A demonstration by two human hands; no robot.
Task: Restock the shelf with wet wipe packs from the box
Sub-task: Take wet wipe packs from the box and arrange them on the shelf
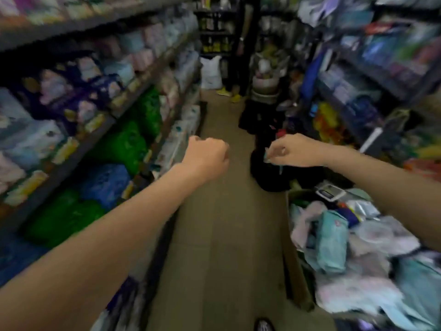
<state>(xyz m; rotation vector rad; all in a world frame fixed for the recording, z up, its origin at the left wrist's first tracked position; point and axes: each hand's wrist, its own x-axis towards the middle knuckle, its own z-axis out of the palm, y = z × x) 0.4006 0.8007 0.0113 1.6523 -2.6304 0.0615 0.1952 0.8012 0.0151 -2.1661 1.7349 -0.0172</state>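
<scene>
Between picks, I judge: left hand (208, 156) is hanging clenched, empty; right hand (287, 151) is pinching something small, unidentifiable; next, reaching into the box (294, 254) for a wet wipe pack (333, 240)

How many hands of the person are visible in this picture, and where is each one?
2. The left hand is a fist over the aisle, beside the left shelf. The right hand hovers above the box, pinching something small and blurred. None seems hidden.
</scene>
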